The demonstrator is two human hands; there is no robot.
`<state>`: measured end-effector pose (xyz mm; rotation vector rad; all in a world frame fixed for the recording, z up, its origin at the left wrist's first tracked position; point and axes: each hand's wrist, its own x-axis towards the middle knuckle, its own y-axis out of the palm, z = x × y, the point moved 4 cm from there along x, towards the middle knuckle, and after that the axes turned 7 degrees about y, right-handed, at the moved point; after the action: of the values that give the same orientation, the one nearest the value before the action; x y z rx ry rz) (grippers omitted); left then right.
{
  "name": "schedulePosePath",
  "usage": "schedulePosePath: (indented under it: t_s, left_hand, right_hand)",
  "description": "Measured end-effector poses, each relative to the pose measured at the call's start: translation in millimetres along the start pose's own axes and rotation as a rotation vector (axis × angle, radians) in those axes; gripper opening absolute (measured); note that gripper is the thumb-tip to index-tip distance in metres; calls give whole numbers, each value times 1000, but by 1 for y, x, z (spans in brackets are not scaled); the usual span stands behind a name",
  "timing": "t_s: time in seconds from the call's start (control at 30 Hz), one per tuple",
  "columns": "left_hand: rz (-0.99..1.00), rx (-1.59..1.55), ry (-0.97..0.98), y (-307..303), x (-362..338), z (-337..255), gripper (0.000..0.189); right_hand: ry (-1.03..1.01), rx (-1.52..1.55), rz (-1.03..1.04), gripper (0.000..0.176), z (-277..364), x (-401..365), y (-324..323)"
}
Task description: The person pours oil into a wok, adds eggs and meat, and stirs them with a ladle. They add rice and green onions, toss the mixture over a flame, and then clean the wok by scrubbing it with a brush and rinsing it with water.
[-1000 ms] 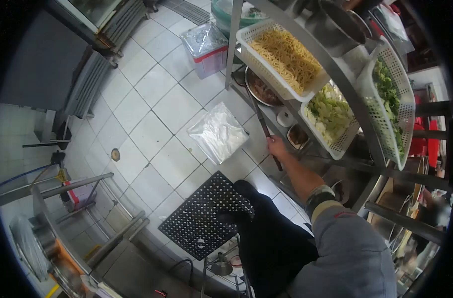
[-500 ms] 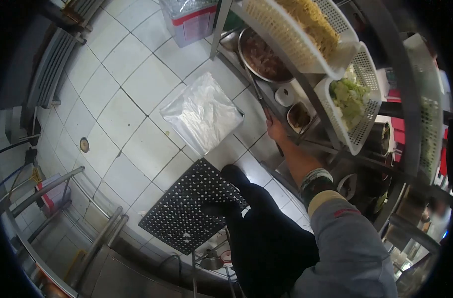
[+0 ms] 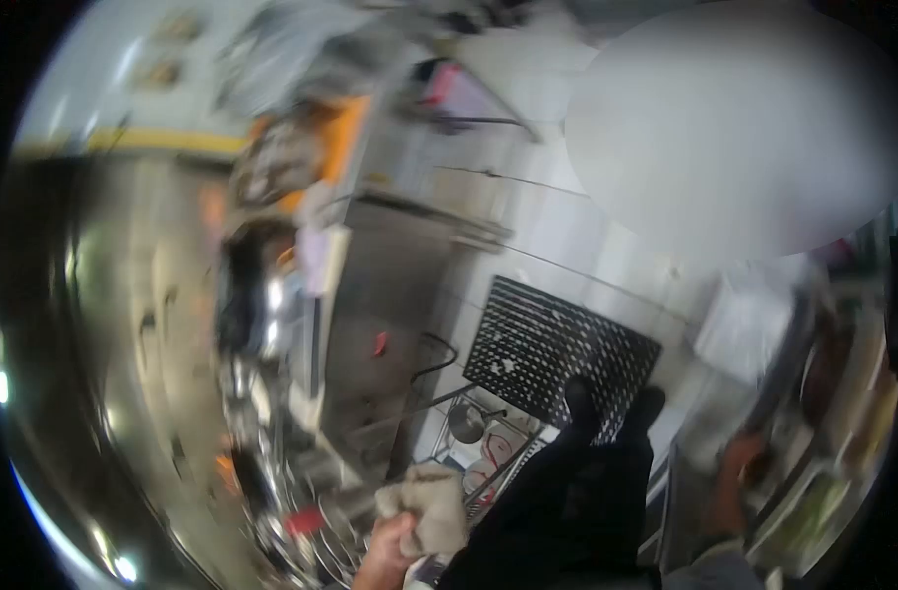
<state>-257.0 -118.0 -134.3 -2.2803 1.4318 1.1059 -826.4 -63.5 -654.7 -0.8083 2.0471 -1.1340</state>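
At the bottom of the head view, my left hand [image 3: 390, 546] is closed on a crumpled beige cloth [image 3: 429, 506]. My right hand [image 3: 741, 462] reaches out at the lower right, smeared by motion. It appears closed round the long dark handle [image 3: 785, 369] of a utensil, whose working end I cannot make out. Near that hand are a blurred round brown shape [image 3: 821, 369] and a pale basket of greens [image 3: 811, 521].
A cooking range with a dark wok [image 3: 257, 285] stands at the left beside a steel panel [image 3: 385, 324]. My feet touch a perforated black mat [image 3: 557, 339]. A foil-covered container [image 3: 744, 320] lies on the tiled floor. A grey blot hides the upper right.
The view has swung left toward the range, so the shelf and my right hand now sit farther right. My left hand with the cloth has come into view.
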Motion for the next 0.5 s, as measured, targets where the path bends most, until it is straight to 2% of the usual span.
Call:
schedulePosePath:
  t_s: [0.03, 0.07, 0.1, 0.13, 0.17, 0.2, 0.23, 0.3, 0.37, 0.43, 0.47, 0.5]
  left_hand:
    - [-34, -149, 7, -30, -11, 10, 83]
    - [-87, -176, 82, -24, -24, -5, 79]
    - [-139, -201, 147, -18, -32, -17, 75]
    - [-162, -237, 203, -18, -41, -25, 75]
    - [-350, -214, 242, -28, -50, -33, 70]
    - [-536, -201, 275, -37, -61, -42, 65]
    - [-535, -264, 322, -63, -57, -57, 65]
    - [-757, -325, 445, -129, -53, -72, 49]
    - [-764, -464, 728, -166, -35, -120, 39]
    - [-818, -462, 844, -219, -9, -149, 33]
    - [-816, -507, 865, -244, 15, -152, 33]
    - [-973, -468, 943, -277, 39, -156, 32]
  right_hand:
    - [-70, -48, 49, 42, 15, -2, -50]
    - [76, 259, 40, 45, 15, -4, -69]
    - [151, 395, 386, 50, 33, -3, -135]
    - [64, 486, 339, 52, 50, 2, -137]
    - [-20, 581, 299, 56, 67, -2, -134]
    - [-96, 638, 348, 58, 94, 1, -150]
    - [-171, 682, 370, 60, 129, 7, -187]
    - [-473, 636, 437, 61, 187, 13, -241]
    - [-640, 820, 481, 56, 243, -13, -328]
    - [-1003, 589, 340, 48, 309, -14, -339]
    - [-950, 681, 499, 43, 329, -18, -364]
    - [-891, 773, 661, 37, 352, -48, -404]
